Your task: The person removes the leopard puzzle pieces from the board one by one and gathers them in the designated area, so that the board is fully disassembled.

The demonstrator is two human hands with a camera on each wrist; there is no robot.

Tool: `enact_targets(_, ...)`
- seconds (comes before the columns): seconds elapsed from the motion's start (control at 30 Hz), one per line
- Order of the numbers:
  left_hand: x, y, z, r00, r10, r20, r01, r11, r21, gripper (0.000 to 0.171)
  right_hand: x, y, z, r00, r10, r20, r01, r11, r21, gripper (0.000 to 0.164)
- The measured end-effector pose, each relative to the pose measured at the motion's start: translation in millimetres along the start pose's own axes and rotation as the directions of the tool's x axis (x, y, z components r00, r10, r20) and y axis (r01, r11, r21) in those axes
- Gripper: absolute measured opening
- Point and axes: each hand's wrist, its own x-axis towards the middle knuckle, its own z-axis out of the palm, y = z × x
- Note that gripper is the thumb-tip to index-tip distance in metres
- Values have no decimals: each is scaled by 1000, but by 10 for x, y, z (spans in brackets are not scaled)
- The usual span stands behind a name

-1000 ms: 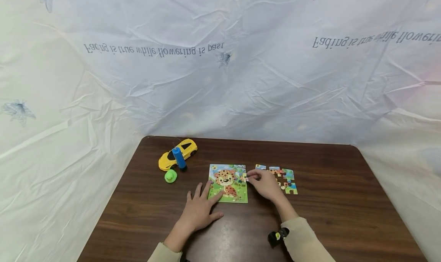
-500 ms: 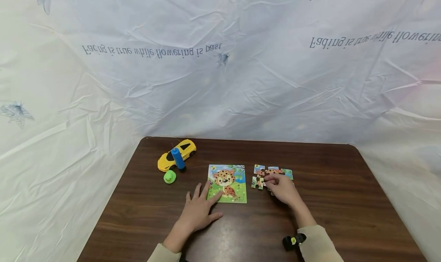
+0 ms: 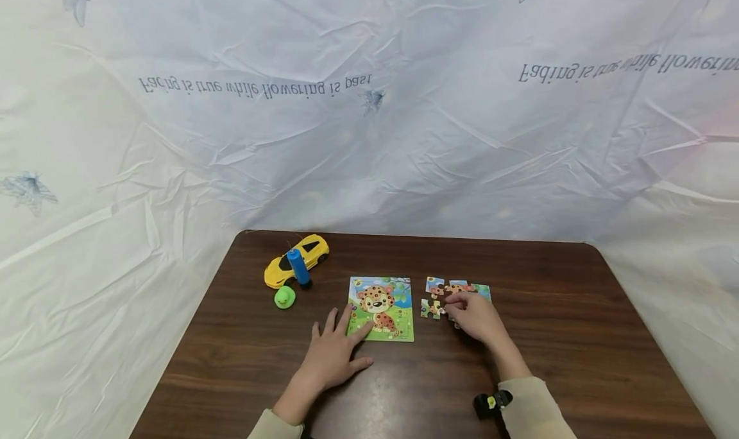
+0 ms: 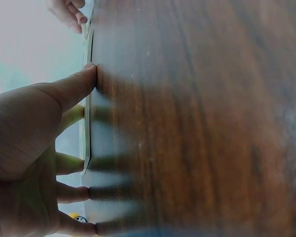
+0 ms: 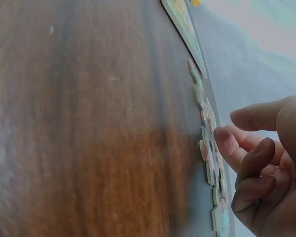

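In the head view a square leopard picture board point(image 3: 398, 327) lies on the brown table. My left hand point(image 3: 331, 357) rests with spread, straight fingers on its lower left corner; the left wrist view shows the thumb point(image 4: 79, 84) on the table just off the board's edge. My right hand point(image 3: 475, 317) is over a group of jigsaw pieces point(image 3: 435, 286) right of the board. Its index fingertip point(image 5: 222, 140) touches the pieces, while the thumb stands apart from it in the right wrist view. A piece point(image 3: 428, 309) lies at the group's near left, beside those fingertips. The hand hides several pieces.
A yellow toy car point(image 3: 314, 249), a blue cylinder point(image 3: 298, 266) and a small green toy point(image 3: 285, 297) stand left of the board. A white printed curtain point(image 3: 369, 169) hangs behind the table point(image 3: 554, 336).
My right hand has moved right, from the board's right edge to the jigsaw pieces. The piece it held now lies in the group's near left, slightly shifted since half a second ago. My left hand stays put.
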Motion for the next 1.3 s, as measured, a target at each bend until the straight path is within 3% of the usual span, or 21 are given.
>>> enact_targets(0.33,4,20,14,999,22,-23,-22,1000,17,68,-92,-94,106,996,-84,-16,83,995,-51,19)
enact_targets(0.63,25,118,-2,995,96,-7,-96,995,39,68,-173,-222,405,989,-130,72,132,991,-10,24)
enact_targets(0.9,52,130,22,996,90,22,-91,996,26,66,-147,-314,563,972,-190,135,196,980,-33,32)
enact_targets(1.3,35,124,-1,994,112,3,-112,994,10,65,-75,-410,654,969,-173,176,186,981,-61,40)
